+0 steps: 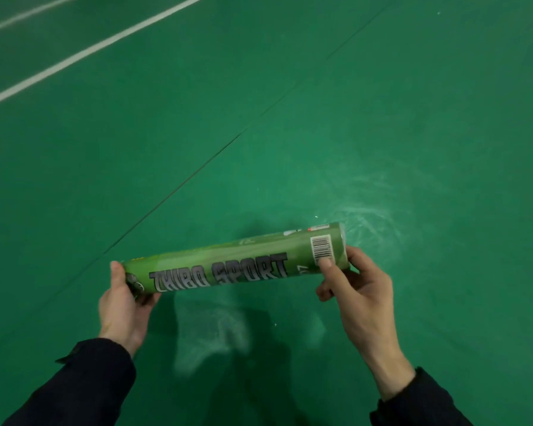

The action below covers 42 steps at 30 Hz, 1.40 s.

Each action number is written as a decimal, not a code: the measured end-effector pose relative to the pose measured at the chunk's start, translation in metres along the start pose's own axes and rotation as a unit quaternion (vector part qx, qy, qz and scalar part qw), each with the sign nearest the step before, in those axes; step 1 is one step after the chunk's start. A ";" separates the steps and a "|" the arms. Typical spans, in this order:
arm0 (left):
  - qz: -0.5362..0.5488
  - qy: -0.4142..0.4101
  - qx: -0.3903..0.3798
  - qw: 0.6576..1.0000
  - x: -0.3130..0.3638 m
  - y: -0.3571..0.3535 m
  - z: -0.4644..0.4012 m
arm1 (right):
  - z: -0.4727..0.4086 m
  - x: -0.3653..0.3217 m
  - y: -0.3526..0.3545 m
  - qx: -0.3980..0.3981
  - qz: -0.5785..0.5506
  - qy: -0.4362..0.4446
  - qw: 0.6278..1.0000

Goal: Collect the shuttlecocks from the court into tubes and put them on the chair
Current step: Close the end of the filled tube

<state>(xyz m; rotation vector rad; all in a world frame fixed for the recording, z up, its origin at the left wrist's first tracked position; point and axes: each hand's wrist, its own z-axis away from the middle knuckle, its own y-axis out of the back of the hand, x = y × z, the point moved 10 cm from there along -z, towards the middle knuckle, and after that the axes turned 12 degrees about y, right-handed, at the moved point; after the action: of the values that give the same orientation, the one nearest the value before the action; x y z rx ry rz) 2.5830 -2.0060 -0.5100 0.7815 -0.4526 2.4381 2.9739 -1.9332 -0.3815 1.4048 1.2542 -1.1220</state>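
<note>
A green shuttlecock tube point(237, 261) with grey lettering and a barcode label lies almost level in front of me, above the court floor. My left hand point(125, 305) grips its left end, with the palm over the cap. My right hand point(356, 290) holds the right end, thumb pressed just below the barcode. What is inside the tube is hidden. No loose shuttlecock and no chair shows in the head view.
Green court floor point(382, 103) fills the view. A white line point(83, 53) runs across the upper left, and a thin dark seam point(216, 152) crosses diagonally. Pale scuff marks point(370, 210) lie on the floor beyond the tube's right end.
</note>
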 end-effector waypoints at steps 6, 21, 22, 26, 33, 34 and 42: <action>0.024 -0.052 -0.029 0.998 0.016 -0.021 0.019 | -0.002 0.028 0.016 0.050 0.093 -0.039 0.994; 0.114 -0.002 -0.160 0.980 0.030 -0.082 0.060 | 0.049 0.131 0.016 0.223 -0.282 -0.341 0.869; 0.115 -0.012 -0.153 0.981 0.032 -0.081 0.061 | 0.050 0.132 0.016 0.224 -0.284 -0.344 0.867; 0.109 -0.009 -0.149 0.983 0.028 -0.077 0.060 | 0.057 0.140 0.020 0.228 -0.267 -0.360 0.864; 0.168 0.058 -0.111 0.978 -0.005 -0.042 0.035 | 0.027 0.109 0.016 0.218 -0.239 -0.293 0.900; 0.186 0.069 -0.119 0.973 -0.010 -0.045 0.035 | 0.022 0.101 0.012 0.220 -0.235 -0.280 0.905; -0.014 0.122 -0.230 0.965 -0.055 -0.129 0.063 | 0.024 0.072 0.001 0.206 -0.286 -0.259 0.899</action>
<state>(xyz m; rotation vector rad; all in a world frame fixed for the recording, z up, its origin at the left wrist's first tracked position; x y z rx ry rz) 2.7235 -1.9528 -0.4759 0.2856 -0.8592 2.2322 2.9780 -1.9452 -0.4560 0.9122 1.0878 -2.1090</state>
